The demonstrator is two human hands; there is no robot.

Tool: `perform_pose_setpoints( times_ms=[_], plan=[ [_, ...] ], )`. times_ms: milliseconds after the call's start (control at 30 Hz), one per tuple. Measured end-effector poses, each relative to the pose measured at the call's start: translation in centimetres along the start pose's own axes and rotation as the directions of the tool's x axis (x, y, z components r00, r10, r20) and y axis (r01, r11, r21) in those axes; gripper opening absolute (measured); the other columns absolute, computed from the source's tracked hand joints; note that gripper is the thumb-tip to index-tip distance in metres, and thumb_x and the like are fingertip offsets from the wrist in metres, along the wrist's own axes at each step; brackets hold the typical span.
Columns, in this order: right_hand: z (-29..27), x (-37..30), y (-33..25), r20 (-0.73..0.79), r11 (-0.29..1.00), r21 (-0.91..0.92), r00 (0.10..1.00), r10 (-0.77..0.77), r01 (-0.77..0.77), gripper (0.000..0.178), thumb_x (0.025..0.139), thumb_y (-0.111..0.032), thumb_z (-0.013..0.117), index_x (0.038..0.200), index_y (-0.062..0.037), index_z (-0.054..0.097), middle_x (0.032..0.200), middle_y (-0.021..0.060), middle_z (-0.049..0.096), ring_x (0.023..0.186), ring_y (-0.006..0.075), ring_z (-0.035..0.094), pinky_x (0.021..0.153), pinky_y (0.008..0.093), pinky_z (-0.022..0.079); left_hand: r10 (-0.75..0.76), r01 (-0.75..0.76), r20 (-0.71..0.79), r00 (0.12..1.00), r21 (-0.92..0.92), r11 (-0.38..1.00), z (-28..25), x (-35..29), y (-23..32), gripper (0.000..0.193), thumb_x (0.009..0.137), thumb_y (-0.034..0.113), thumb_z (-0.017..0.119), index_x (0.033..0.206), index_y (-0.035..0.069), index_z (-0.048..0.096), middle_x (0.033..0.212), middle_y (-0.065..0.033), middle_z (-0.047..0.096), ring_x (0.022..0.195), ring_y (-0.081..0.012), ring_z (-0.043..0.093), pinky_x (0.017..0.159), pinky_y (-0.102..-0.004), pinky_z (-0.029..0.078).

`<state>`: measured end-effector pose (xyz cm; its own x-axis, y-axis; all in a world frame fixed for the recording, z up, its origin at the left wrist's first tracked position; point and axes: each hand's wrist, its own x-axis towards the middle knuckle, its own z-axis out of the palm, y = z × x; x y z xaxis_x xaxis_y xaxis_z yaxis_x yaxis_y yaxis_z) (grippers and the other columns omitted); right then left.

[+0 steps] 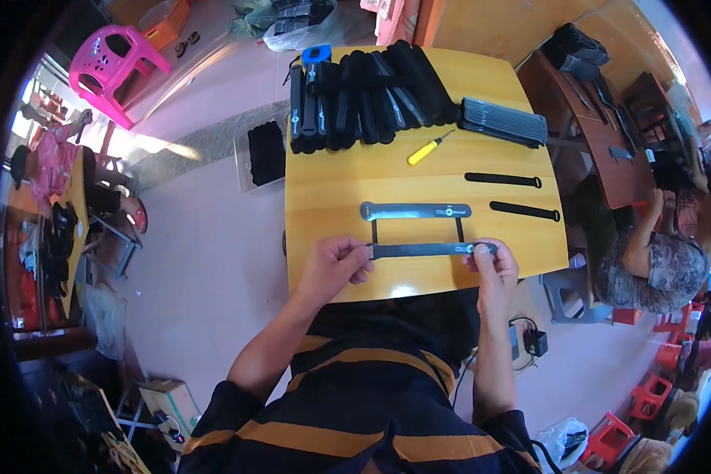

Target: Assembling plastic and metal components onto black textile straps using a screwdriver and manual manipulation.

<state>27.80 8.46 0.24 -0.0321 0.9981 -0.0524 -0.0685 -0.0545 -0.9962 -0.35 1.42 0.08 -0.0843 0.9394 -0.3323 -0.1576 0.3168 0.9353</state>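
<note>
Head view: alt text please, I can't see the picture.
A person's left hand and right hand hold a grey strap by its ends at a yellow table. Two short black strips lie between it and a second grey strap; two loose black straps, a yellow-handled tool and piled straps lie nearby.

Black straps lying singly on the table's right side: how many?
2: the upper strap lies nearest the grey stack; the lower strap lies closer to the right hand.

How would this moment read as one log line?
left hand: pinches dark grey strap, left end; right hand: pinches its right end; yellow-handled tool: on table
</note>
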Motion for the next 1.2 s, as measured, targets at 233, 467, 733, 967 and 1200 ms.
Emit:
perform_pose_setpoints(
  times_ms=[233, 467, 733, 967, 1200],
  plan=[
    [-0.1, 3.3, 1.0, 0.102, 0.963, -0.268, 0.995, 0.009, 0.019, 0.019, 0.105, -0.019, 0.066, 0.096, -0.0030, 0.067, 0.078, -0.0009, 0.065, 0.072, 0.0069, 0.057, 0.067, 0.0224, 0.046, 0.026, -0.004, -0.114, 0.993, 0.185, 0.983, -1.1, 2.4, 0.5, 0.018, 0.105, 0.012, 0.062, 0.095, -0.001, 0.068, 0.079, -0.0052, 0.072, 0.064, -0.0094, 0.066, 0.060, -0.0253, 0.055],
    [0.3, 5.8, 1.0, 0.110, 0.909, -0.413, 0.994, -0.010, 0.054, 0.022, 0.105, -0.020, 0.066, 0.092, -0.0027, 0.066, 0.070, -0.0028, 0.060, 0.066, 0.0051, 0.053, 0.060, 0.0230, 0.044, 0.058, 0.023, -0.212, 0.975, 0.361, 0.932, -1.1, 4.3, 0.5, 0.017, 0.100, 0.013, 0.066, 0.092, -0.002, 0.070, 0.068, -0.0084, 0.068, 0.059, -0.0134, 0.064, 0.057, -0.0297, 0.051],
    [-0.1, 7.3, 1.1, 0.096, 0.911, -0.409, 0.991, 0.093, -0.046, 0.022, 0.105, -0.018, 0.067, 0.090, -0.0016, 0.066, 0.069, -0.0037, 0.059, 0.063, 0.0038, 0.052, 0.058, 0.0218, 0.043, 0.119, 0.029, -0.205, 0.972, 0.602, 0.798, -0.5, 5.3, 1.9, 0.016, 0.095, 0.014, 0.070, 0.085, 0.001, 0.069, 0.067, -0.0175, 0.064, 0.056, -0.0287, 0.064, 0.055, -0.0396, 0.049],
    [0.1, 7.6, 1.2, 0.074, 0.893, -0.445, 0.990, 0.119, -0.075, 0.020, 0.104, -0.016, 0.068, 0.090, -0.0011, 0.067, 0.069, -0.0053, 0.055, 0.063, 0.0030, 0.047, 0.056, 0.0220, 0.039, 0.176, -0.008, -0.183, 0.967, 0.669, 0.744, -0.4, 5.9, 2.6, 0.017, 0.093, 0.011, 0.068, 0.081, 0.000, 0.067, 0.066, -0.0195, 0.064, 0.058, -0.0367, 0.066, 0.055, -0.0427, 0.049],
    [0.2, 7.8, 0.9, 0.075, 0.879, -0.473, 0.991, 0.115, -0.066, 0.019, 0.104, -0.015, 0.068, 0.091, -0.0011, 0.067, 0.068, -0.0053, 0.055, 0.062, 0.0030, 0.047, 0.055, 0.0217, 0.038, 0.148, 0.020, -0.192, 0.970, 0.674, 0.739, -0.1, 6.0, 3.1, 0.017, 0.092, 0.011, 0.069, 0.079, 0.000, 0.066, 0.066, -0.0199, 0.064, 0.060, -0.0377, 0.067, 0.056, -0.0433, 0.051]
  ],
)
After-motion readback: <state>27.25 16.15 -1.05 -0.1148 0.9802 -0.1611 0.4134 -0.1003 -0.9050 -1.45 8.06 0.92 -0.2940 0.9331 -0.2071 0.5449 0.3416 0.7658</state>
